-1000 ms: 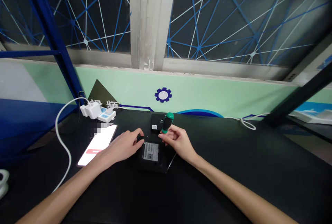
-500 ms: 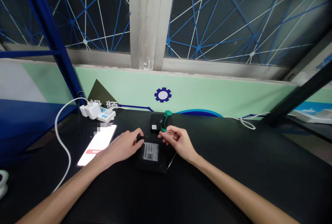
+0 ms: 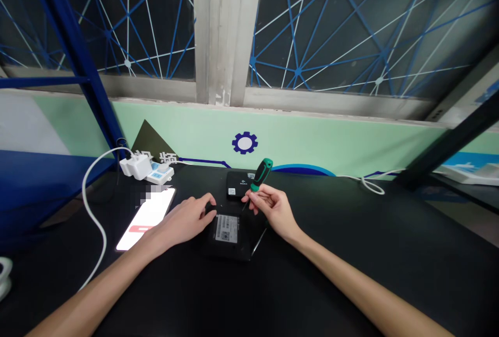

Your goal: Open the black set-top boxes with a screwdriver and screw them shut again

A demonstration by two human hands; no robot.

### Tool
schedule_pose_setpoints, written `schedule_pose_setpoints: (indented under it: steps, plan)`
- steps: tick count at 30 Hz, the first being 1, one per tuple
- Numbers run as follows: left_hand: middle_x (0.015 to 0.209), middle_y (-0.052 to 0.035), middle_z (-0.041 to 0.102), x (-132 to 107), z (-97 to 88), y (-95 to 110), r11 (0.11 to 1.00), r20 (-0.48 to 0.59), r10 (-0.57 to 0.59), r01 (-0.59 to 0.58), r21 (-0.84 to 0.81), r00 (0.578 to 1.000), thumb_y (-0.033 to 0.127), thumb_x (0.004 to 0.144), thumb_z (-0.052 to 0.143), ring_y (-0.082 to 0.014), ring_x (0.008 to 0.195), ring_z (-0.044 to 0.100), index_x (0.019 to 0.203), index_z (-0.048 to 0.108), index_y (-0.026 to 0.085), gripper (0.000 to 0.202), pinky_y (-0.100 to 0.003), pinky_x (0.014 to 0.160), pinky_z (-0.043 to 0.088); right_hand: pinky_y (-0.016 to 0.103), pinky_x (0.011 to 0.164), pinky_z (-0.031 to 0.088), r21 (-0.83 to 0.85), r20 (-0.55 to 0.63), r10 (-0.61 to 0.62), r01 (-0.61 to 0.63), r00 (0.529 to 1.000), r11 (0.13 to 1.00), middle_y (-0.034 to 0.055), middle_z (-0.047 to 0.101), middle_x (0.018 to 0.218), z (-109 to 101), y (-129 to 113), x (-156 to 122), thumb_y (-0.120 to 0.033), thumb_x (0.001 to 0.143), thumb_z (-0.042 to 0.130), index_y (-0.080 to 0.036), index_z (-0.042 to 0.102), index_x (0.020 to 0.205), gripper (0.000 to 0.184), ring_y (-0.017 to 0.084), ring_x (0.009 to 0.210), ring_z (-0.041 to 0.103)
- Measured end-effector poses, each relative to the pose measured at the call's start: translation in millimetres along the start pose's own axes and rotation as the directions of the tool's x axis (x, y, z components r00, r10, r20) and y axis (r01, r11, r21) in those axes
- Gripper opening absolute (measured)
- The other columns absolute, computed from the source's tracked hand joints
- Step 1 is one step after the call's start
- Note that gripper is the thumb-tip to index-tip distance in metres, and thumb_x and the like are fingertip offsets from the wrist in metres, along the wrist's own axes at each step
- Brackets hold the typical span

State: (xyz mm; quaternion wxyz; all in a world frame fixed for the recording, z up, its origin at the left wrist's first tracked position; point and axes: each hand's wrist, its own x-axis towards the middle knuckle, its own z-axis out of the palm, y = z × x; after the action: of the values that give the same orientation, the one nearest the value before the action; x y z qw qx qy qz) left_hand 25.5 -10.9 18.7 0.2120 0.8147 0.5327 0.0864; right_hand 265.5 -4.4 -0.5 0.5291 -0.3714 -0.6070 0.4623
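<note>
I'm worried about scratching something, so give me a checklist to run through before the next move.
1. Screwdriver held: ok, the right grip has it near the handle's lower end.
2. Screwdriver upright: not ok, it is tilted, with the handle leaning to the right.
3. Tip touching the labelled black device: cannot tell, too small and dark.
4. Left grip at the device: ok, fingers at its upper left corner; how firmly, cannot tell.
5. Label facing up: ok.
6. Phone apart from the device: ok, it lies to the left.
</note>
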Motion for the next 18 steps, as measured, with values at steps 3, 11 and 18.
schedule_pose_setpoints:
  steps: [3,11,18]
  plan:
    - [0.066,0.0021,0.061,0.1,0.2,-0.2,1.000,-0.001,0.001,-0.001,0.006,1.000,0.050,0.097,0.037,-0.0211,0.069,0.059,0.115,0.054,0.026,0.035,-0.028,0.058,0.032,0.027,0.054,0.049,-0.008,0.028,0.013,-0.012,1.000,1.000,0.0074,0.074,0.079,0.3,2.9,-1.3,-0.051,0.081,0.075,-0.018,0.063,0.075,0.035,0.013,0.059,0.058]
    - [0.068,0.0008,0.062,0.4,-1.1,0.6,1.000,0.003,-0.007,0.007,0.018,1.000,0.051,0.097,0.036,-0.0232,0.073,0.061,0.117,0.055,0.027,0.037,-0.029,0.058,0.032,0.026,0.057,0.052,-0.036,0.083,0.048,-0.046,0.995,0.998,0.0023,0.069,0.069,2.3,11.0,-3.7,-0.045,0.078,0.079,-0.018,0.061,0.079,0.033,0.014,0.061,0.063]
    - [0.069,-0.0001,0.063,-1.3,-1.6,3.5,0.999,-0.008,-0.009,0.009,0.033,1.000,0.050,0.096,0.036,-0.0244,0.080,0.061,0.115,0.055,0.026,0.036,-0.030,0.061,0.036,0.027,0.054,0.056,0.050,0.009,0.120,-0.120,0.993,0.992,-0.0003,0.068,0.062,4.9,6.6,1.2,-0.043,0.062,0.090,-0.018,0.059,0.070,0.041,0.015,0.056,0.066]
